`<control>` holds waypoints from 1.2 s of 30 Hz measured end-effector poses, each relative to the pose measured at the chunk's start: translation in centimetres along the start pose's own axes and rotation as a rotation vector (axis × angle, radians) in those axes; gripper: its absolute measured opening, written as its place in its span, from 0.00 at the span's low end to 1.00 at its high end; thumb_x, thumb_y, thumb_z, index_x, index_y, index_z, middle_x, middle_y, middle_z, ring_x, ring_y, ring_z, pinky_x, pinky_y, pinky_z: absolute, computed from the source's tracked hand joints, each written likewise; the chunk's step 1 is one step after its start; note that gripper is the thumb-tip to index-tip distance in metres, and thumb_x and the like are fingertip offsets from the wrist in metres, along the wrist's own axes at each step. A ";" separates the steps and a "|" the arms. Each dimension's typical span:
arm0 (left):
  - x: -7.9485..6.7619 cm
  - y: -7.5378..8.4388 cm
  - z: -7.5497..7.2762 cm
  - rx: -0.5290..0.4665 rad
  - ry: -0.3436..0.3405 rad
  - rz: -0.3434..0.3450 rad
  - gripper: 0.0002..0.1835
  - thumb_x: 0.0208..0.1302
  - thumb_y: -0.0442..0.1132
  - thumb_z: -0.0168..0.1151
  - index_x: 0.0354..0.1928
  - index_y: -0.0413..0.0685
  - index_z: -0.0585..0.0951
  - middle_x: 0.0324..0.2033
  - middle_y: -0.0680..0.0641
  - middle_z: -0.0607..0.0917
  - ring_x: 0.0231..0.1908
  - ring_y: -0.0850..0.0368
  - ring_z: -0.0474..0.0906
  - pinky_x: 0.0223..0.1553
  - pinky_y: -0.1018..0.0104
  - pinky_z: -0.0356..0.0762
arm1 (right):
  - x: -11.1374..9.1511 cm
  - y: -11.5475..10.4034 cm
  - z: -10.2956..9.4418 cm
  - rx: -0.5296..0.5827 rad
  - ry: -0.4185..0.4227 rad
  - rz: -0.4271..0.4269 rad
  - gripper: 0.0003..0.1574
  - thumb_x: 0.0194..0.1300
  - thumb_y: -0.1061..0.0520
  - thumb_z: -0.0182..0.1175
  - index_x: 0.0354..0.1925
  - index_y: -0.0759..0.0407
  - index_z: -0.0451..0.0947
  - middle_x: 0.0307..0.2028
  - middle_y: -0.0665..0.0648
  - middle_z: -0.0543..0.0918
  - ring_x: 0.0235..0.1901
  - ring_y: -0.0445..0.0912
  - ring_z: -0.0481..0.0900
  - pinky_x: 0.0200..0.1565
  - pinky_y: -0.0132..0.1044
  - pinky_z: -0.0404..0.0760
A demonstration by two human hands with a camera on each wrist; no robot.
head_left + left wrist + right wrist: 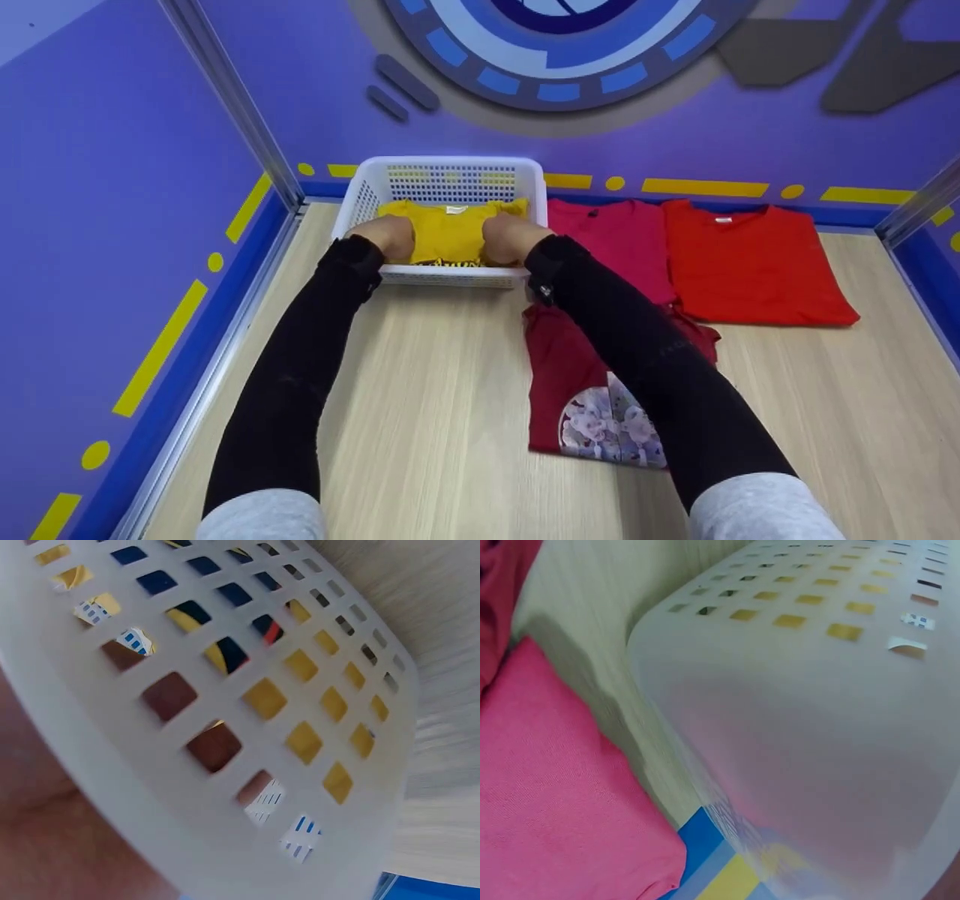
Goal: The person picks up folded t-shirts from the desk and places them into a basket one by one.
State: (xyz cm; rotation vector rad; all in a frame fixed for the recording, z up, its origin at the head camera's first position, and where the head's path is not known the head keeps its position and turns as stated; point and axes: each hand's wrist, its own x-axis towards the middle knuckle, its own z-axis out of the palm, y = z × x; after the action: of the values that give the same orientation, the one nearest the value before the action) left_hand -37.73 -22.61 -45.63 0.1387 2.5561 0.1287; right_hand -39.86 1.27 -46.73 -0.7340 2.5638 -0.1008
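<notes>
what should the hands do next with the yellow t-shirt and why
Probably let go of the yellow T-shirt and lift the left hand and right hand out: the shirt already lies inside the white plastic basket, while the pink T-shirt, red T-shirt and maroon T-shirt lie outside on the table.

purple walls (112,210) | blue ring emblem (559,64) | metal corner post (229,97) | wood-grain table (427,390)
</notes>
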 end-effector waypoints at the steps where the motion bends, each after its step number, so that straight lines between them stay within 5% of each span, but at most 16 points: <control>1: 0.0 0.0 0.0 0.014 0.005 0.008 0.11 0.80 0.35 0.46 0.39 0.44 0.78 0.38 0.42 0.77 0.35 0.50 0.70 0.41 0.58 0.69 | 0.0 0.0 0.0 0.001 -0.003 0.000 0.18 0.84 0.53 0.53 0.50 0.65 0.83 0.50 0.64 0.87 0.43 0.53 0.78 0.51 0.45 0.79; 10: 0.0 0.1 -0.1 0.037 0.017 -0.001 0.13 0.78 0.33 0.46 0.32 0.47 0.75 0.33 0.45 0.73 0.33 0.50 0.68 0.40 0.58 0.68 | 0.3 -0.2 -0.4 0.022 -0.045 0.044 0.19 0.87 0.49 0.52 0.52 0.63 0.82 0.44 0.60 0.83 0.42 0.53 0.79 0.47 0.43 0.78; 18: -0.2 0.2 -0.1 0.000 0.019 -0.020 0.13 0.81 0.35 0.45 0.46 0.42 0.81 0.38 0.43 0.76 0.37 0.48 0.71 0.42 0.56 0.69 | 0.4 -0.2 -0.5 0.032 -0.052 0.043 0.20 0.88 0.48 0.51 0.52 0.62 0.81 0.47 0.60 0.84 0.43 0.52 0.78 0.48 0.42 0.77; 23: -0.6 0.0 0.1 -0.070 0.092 0.019 0.13 0.75 0.31 0.50 0.30 0.50 0.74 0.24 0.50 0.62 0.25 0.54 0.58 0.31 0.59 0.60 | -0.4 -0.1 -0.2 0.105 0.056 -0.062 0.18 0.85 0.50 0.59 0.46 0.62 0.86 0.39 0.59 0.86 0.38 0.51 0.81 0.48 0.42 0.82; 26: -1.3 -0.2 0.2 -0.085 0.137 0.079 0.15 0.72 0.32 0.54 0.24 0.51 0.72 0.22 0.51 0.62 0.25 0.54 0.58 0.32 0.60 0.60 | -1.0 -0.1 -0.2 0.137 0.109 -0.119 0.19 0.85 0.49 0.60 0.42 0.60 0.89 0.31 0.55 0.83 0.32 0.48 0.80 0.47 0.42 0.83; 31: -2.2 -0.6 0.5 -0.076 0.120 0.123 0.14 0.80 0.40 0.54 0.37 0.46 0.86 0.31 0.49 0.77 0.36 0.51 0.73 0.43 0.58 0.70 | -1.6 -0.6 -0.4 0.106 0.036 -0.115 0.37 0.89 0.33 0.45 0.31 0.55 0.80 0.25 0.52 0.72 0.30 0.50 0.76 0.51 0.46 0.81; 36: -2.7 -0.7 0.9 -0.084 0.064 0.048 0.29 0.90 0.59 0.42 0.43 0.47 0.85 0.37 0.45 0.81 0.46 0.46 0.80 0.54 0.51 0.74 | -1.6 -0.9 0.1 0.119 -0.040 -0.084 0.45 0.88 0.26 0.35 0.44 0.56 0.85 0.41 0.59 0.86 0.50 0.55 0.86 0.68 0.53 0.81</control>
State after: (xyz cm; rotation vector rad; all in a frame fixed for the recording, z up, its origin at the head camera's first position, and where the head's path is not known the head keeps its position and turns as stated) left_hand -35.08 -23.58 -45.02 0.1659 2.6068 0.2621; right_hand -38.25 1.34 -45.96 -0.7897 2.4657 -0.2608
